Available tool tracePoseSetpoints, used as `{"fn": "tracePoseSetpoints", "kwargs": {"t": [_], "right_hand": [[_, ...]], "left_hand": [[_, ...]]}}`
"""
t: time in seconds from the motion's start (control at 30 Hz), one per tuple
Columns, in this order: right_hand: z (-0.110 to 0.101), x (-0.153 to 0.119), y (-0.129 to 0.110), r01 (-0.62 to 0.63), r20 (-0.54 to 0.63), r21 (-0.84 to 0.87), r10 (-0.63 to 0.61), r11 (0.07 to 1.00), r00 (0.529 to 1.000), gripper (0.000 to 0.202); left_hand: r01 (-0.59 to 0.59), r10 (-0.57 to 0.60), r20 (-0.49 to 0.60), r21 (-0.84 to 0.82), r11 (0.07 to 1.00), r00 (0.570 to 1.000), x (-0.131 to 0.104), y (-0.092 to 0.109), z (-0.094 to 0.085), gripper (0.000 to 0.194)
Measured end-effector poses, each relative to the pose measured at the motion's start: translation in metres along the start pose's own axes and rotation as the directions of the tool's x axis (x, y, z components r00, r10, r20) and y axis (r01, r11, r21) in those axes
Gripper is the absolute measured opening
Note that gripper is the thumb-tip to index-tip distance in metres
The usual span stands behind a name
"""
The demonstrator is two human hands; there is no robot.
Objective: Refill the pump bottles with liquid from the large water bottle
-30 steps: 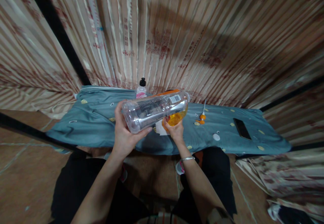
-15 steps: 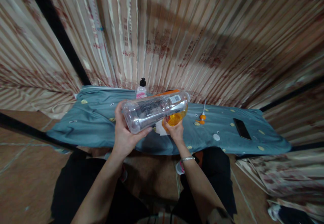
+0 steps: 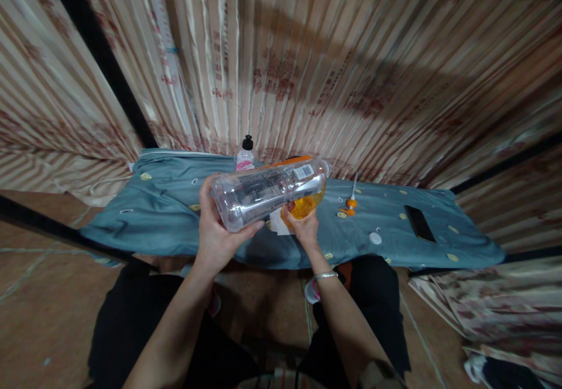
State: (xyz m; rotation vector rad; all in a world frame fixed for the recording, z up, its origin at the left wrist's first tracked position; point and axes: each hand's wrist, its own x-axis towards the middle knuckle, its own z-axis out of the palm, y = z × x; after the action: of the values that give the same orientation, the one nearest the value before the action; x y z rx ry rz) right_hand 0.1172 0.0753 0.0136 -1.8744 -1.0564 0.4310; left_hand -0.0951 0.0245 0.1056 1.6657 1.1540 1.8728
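A large clear plastic bottle (image 3: 259, 193) lies tilted in the air, its neck to the right and slightly higher in view. My left hand (image 3: 219, 225) is closed round its base end. Below the neck end, my right hand (image 3: 305, 225) grips a container of orange-yellow liquid (image 3: 302, 206), partly hidden behind the clear bottle. Whether liquid runs between the two cannot be made out. A white paper piece (image 3: 280, 224) shows beside my right hand. To the right, an orange pump top (image 3: 350, 204) with a white tube lies on the blue cloth (image 3: 167, 201).
Behind the clear bottle stands a bottle with a black cap (image 3: 247, 143). A white round lid (image 3: 375, 238) and a black phone (image 3: 420, 224) lie to the right. Pleated curtains (image 3: 281, 72) hang behind, and black poles (image 3: 100, 55) frame the sides.
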Motion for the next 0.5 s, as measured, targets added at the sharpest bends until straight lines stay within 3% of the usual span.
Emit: {"fn": "tracePoseSetpoints", "kwargs": {"t": [0.5], "right_hand": [[-0.0013,-0.0013,-0.0025,0.005,0.012,-0.004,-0.005,1.000,1.000,0.077]], "left_hand": [[-0.014,0.014,-0.010,-0.016,1.000,1.000,-0.0012,-0.0006,0.0009,0.100]]}}
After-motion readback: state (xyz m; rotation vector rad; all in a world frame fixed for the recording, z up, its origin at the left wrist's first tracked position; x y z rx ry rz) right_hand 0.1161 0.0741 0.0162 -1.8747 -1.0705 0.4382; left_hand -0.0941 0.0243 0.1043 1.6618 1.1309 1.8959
